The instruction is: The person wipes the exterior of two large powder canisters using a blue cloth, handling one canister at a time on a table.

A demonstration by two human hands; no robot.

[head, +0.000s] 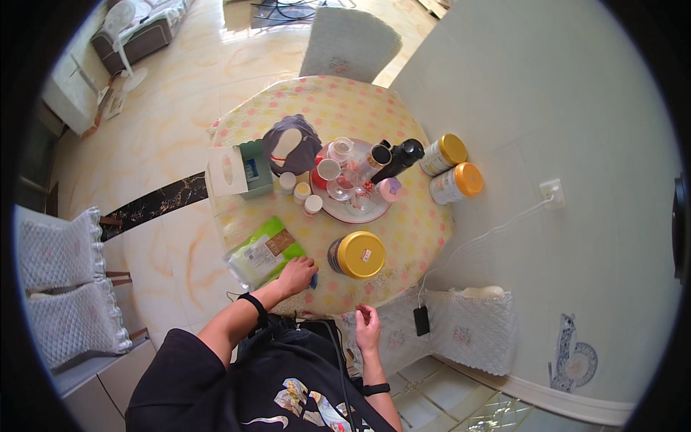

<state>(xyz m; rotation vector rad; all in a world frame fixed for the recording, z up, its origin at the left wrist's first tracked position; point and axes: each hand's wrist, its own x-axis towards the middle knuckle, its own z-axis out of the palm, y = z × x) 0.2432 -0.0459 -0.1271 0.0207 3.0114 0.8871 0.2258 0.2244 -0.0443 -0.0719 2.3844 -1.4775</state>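
Observation:
My left hand (pixel 297 275) rests on the lower right corner of a green and clear plastic pouch (pixel 264 254) lying on the round table. A small blue item (pixel 313 280) shows beneath its fingers; whether they grip it is hidden. My right hand (pixel 368 327) hovers by the table's near edge, fingers loosely curled, thumb apart, nothing in it. Between the hands and farther in stands a canister with a gold lid (pixel 363 255), which bears a small sticker. Several small bottles with white caps, such as one bottle (pixel 313 204), stand beyond the pouch.
A round tray (pixel 351 216) holds glass cups, a pink-lidded jar (pixel 390 189) and a black thermos (pixel 402 157). Left of it are an open green box (pixel 258 186) and a grey cap (pixel 292 143). Two cans (pixel 449 182) stand by the wall. A phone (pixel 421 321) charges on a chair.

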